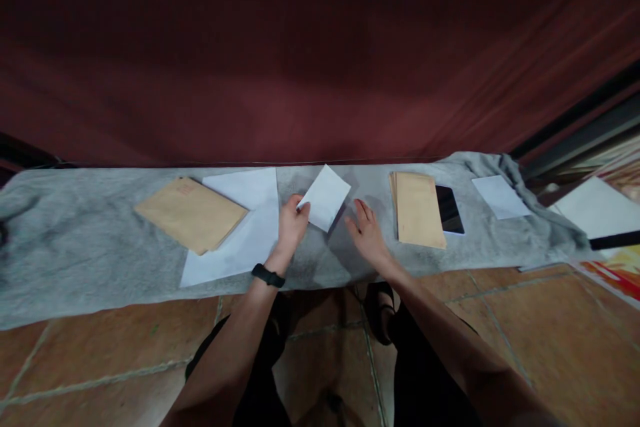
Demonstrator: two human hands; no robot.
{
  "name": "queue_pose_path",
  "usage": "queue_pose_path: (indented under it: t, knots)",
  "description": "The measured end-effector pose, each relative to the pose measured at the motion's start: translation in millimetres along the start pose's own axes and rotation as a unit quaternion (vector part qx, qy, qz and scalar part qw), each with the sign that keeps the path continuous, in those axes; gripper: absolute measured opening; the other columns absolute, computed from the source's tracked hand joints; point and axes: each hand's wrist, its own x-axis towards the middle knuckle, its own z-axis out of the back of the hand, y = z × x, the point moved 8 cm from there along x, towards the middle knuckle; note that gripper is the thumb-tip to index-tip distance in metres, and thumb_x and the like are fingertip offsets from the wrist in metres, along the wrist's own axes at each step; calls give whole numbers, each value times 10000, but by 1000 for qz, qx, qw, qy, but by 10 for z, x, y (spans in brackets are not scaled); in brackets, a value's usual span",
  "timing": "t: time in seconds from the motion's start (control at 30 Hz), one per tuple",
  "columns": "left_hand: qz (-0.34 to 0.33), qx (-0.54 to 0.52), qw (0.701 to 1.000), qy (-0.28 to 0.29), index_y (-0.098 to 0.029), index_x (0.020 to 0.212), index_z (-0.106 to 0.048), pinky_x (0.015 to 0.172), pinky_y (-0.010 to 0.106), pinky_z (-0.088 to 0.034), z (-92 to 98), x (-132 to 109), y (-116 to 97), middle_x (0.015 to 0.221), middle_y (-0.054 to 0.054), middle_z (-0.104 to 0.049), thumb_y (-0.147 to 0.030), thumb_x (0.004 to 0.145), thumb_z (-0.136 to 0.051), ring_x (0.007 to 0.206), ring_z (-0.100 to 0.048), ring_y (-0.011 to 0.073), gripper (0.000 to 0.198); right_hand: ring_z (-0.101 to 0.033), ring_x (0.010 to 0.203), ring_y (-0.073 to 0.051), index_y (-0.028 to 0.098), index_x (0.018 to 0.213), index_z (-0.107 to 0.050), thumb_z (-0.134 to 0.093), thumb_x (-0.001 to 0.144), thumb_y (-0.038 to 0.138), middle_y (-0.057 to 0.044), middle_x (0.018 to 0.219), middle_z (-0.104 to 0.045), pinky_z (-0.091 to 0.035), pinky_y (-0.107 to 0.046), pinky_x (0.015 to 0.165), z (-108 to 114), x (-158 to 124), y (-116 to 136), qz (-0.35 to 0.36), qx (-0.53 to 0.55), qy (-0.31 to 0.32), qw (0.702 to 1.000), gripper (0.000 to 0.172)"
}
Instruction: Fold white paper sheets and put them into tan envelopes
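Observation:
My left hand [293,222] pinches the left corner of a folded white sheet of paper [327,196], thumb on top. The sheet is tilted and casts a shadow on the grey cloth [320,260] below it. To its right, my right hand [367,232] has its fingers apart and holds nothing. Just beyond that hand lies a small stack of brown envelopes [420,210]. Left of my left hand, another stack of brown envelopes [193,213] partly covers large white sheets [255,227].
A dark-screened phone [451,210] sticks out from beside the right envelopes. Farther right are a white paper [500,197] on the cloth and a white sheet [600,210] past its end. A dark red curtain [320,100] hangs behind. Tiled floor [125,340] lies in front.

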Motion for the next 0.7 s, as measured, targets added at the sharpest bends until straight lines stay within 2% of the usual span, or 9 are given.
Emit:
queue_pose_path:
  t: [0.07,0.17,0.27,0.33,0.4,0.47,0.53,0.6,0.7]
  knots:
    - [11,-79,997,-23,-209,862,-598,541,245,-491,-9,-78,-49,738,-22,-614,-283,835,-550,609,-590,144,91,-380,1494,-278,154,1626,-247,-403,1040,438,-172,1604,-419,-383,-502,1198,-25,12,78,8,25,0,1000,670]
    - [42,-160,986,11,-201,866,-590,509,244,-510,-163,-213,-94,774,-14,-629,-288,787,-581,624,-602,145,118,-277,1544,-311,157,1650,-147,-555,963,394,-174,1681,-265,-328,-532,1229,-56,-17,284,59,-11,15,998,833]
    - [55,-199,978,43,-189,899,-609,518,249,-526,-272,-319,-149,802,-2,-661,-290,762,-623,640,-608,145,170,-170,1576,-352,120,1636,-213,-579,927,287,-172,1715,-152,-206,-581,1268,15,-28,395,72,-75,7,995,815]
    - [52,-228,969,74,-183,930,-626,553,256,-548,-319,-357,-196,846,17,-687,-328,784,-652,689,-635,157,207,-211,1570,-327,125,1609,-310,-491,949,214,-147,1708,-207,-192,-565,1277,82,3,396,61,-57,4,996,690]
    - [57,-274,956,89,-179,970,-638,646,279,-584,-323,-362,-208,936,52,-709,-427,851,-636,810,-677,184,275,-349,1521,-261,162,1564,-414,-398,969,186,-108,1657,-359,-280,-493,1262,112,54,364,48,32,13,998,596]
    - [71,-315,945,53,-185,1056,-638,792,312,-596,-240,-323,-154,1102,87,-705,-525,923,-561,999,-684,209,374,-535,1388,-230,203,1462,-552,-375,996,258,-83,1506,-573,-420,-434,1180,102,109,290,12,162,22,986,501]
    - [83,-324,942,-21,-208,1189,-611,951,336,-557,-93,-263,-50,1299,99,-645,-545,939,-562,1191,-630,218,423,-698,1152,-255,202,1274,-689,-439,995,419,-90,1238,-748,-542,-426,1037,46,138,172,-61,294,24,953,433]
    - [89,-313,942,-80,-245,1336,-543,1061,337,-493,30,-209,52,1440,90,-562,-483,882,-686,1313,-560,219,532,-759,911,-267,180,1114,-739,-572,918,550,-89,1012,-799,-605,-422,893,-52,118,82,-138,411,34,901,450]
    - [94,-301,946,-79,-251,1470,-428,1044,345,-507,53,-147,160,1405,97,-589,-352,801,-782,1244,-614,223,764,-761,784,-246,177,1051,-738,-751,777,567,-76,973,-799,-630,-384,785,-187,35,65,-202,539,65,815,477]
